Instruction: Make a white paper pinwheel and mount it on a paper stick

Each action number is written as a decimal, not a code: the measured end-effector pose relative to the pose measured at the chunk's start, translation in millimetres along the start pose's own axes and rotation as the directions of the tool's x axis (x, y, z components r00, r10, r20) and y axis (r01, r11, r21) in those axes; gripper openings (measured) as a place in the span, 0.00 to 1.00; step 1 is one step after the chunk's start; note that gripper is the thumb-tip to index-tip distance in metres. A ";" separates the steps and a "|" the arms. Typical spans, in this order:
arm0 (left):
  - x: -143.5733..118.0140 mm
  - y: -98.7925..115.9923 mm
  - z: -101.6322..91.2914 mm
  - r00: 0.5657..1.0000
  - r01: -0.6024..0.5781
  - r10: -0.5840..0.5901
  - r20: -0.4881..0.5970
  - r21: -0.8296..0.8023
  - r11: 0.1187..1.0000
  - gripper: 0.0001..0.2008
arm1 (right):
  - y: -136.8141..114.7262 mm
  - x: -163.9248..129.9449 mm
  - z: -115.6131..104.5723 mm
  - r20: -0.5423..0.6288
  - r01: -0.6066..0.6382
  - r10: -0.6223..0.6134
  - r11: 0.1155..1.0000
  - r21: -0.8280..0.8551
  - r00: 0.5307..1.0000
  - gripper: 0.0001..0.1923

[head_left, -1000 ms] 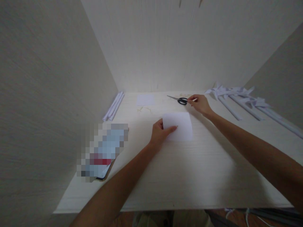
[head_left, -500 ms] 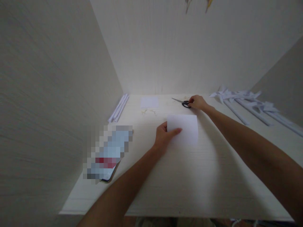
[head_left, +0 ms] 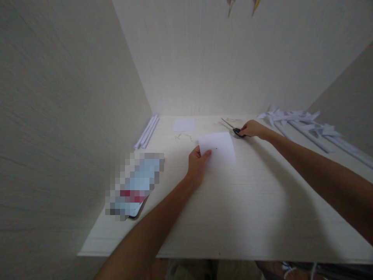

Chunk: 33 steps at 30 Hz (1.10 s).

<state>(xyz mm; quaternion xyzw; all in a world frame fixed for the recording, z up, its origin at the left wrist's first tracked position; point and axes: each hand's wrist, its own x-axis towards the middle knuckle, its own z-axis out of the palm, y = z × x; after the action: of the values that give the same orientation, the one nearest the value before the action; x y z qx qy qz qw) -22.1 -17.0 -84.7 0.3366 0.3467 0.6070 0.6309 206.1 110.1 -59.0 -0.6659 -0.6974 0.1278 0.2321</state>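
My left hand point(head_left: 197, 162) grips the left edge of a white sheet of paper point(head_left: 220, 147), thumb on top and fingers underneath. A small dark speck shows on the sheet. Just right of the sheet, my right hand point(head_left: 253, 129) is closed on the black handles of a pair of scissors point(head_left: 237, 131). Their blades point away to the upper left, lifted off the table, with a faint shadow below. Another white piece of paper point(head_left: 184, 125) lies flat near the back wall.
Rolled white paper tubes point(head_left: 147, 131) lie at the left wall. More tubes with crumpled paper strips point(head_left: 303, 122) lie at the back right. A phone point(head_left: 140, 186), partly pixelated, rests at the left. Thin pale bands point(head_left: 183, 136) lie in front of the flat paper on the table point(head_left: 227, 217).
My right hand has picked the scissors up off the table and moved them slightly right. The sheet in my left hand has shifted left and away from me, and tilted.
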 end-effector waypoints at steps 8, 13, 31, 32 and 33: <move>-0.9 1.5 1.7 0.999 0.017 -0.018 0.052 0.017 1.000 0.10 | -17.4 -121.1 -1.5 0.373 -0.369 0.052 0.314 0.874 0.926 0.09; -2.2 3.2 3.6 0.997 0.034 -0.039 0.068 0.070 0.997 0.11 | -36.7 -149.9 7.7 0.263 -0.277 0.092 0.213 0.937 0.960 0.14; -14.0 11.7 17.9 0.940 0.341 -0.315 0.133 -0.325 0.882 0.08 | -51.4 -156.8 16.5 0.100 -0.152 0.279 0.170 0.974 0.955 0.12; -14.7 11.6 19.6 0.935 0.355 -0.337 0.113 -0.348 0.868 0.09 | -52.4 -157.5 16.5 0.111 -0.157 0.277 0.149 0.976 0.954 0.12; -15.5 11.4 21.5 0.931 0.363 -0.353 0.095 -0.365 0.857 0.09 | -53.5 -158.2 16.5 0.120 -0.161 0.277 0.129 0.979 0.953 0.12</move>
<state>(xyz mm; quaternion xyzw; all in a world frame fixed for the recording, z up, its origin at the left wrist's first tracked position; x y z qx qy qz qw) -10.3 -32.2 -63.2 0.1463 0.2723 0.5301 0.7896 152.3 -48.4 -71.4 -0.4575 -0.3331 0.5485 0.6155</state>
